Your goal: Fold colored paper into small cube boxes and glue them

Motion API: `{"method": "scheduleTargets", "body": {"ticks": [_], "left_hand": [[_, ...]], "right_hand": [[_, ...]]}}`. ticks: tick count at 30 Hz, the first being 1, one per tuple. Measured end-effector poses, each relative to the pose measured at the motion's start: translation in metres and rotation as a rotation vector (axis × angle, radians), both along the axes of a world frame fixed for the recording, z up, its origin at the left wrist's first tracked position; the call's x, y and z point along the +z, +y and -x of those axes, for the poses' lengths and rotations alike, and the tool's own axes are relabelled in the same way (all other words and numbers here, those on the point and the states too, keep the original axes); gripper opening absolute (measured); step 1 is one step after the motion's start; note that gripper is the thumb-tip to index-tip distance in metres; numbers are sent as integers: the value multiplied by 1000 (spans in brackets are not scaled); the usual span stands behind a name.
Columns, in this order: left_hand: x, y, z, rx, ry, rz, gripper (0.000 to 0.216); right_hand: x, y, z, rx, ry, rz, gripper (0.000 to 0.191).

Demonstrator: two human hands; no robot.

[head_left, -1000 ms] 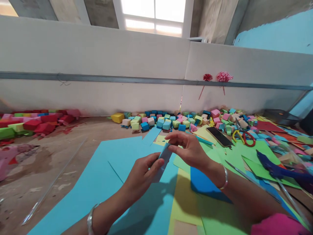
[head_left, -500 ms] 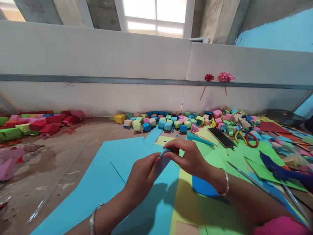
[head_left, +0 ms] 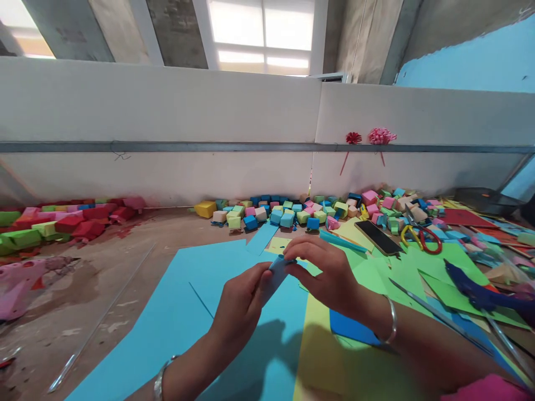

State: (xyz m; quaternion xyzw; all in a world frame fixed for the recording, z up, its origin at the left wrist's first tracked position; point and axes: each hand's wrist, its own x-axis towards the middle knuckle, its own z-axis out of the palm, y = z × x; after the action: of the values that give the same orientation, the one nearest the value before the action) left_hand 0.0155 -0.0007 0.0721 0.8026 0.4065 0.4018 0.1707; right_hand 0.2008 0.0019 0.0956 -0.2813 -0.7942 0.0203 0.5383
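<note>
A small blue paper piece (head_left: 278, 271) - narrow, folded, slightly greyer than the sheet beneath - sits pinched between two hands at near centre. The left hand (head_left: 242, 303) grips its near end with closed fingers; the right hand (head_left: 330, 273) curls over its far end, thumb and fingertips pressed on it. One large light-blue sheet (head_left: 179, 312) lies under them. Far right: one phone (head_left: 378, 236), one pair of scissors (head_left: 420, 236). A row of paper cubes (head_left: 284, 214) - too many to count - lines the wall, and two paper flowers (head_left: 381, 136) stand above.
</note>
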Motion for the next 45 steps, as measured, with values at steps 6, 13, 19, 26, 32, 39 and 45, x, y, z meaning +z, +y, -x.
{"method": "scheduleTargets", "body": {"ticks": [6, 13, 19, 26, 32, 39, 45], "left_hand": [[0, -2, -1, 59, 76, -140, 31], [-5, 3, 2, 141, 172, -468, 32], [1, 0, 2, 122, 131, -453, 32], [9, -4, 0, 68, 51, -159, 29], [6, -6, 1, 84, 73, -227, 26], [2, -8, 1, 18, 119, -297, 20], [-1, -7, 1, -7, 183, -245, 23]], "right_hand": [[1, -2, 1, 25, 66, 120, 8], [-4, 2, 1, 81, 77, 272, 10], [-5, 1, -1, 60, 43, 108, 2], [0, 2, -3, 104, 18, 118, 7], [-2, -1, -1, 95, 87, 191, 7], [-5, -5, 3, 127, 105, 241, 21], [-5, -4, 4, 170, 204, 398, 15]]}}
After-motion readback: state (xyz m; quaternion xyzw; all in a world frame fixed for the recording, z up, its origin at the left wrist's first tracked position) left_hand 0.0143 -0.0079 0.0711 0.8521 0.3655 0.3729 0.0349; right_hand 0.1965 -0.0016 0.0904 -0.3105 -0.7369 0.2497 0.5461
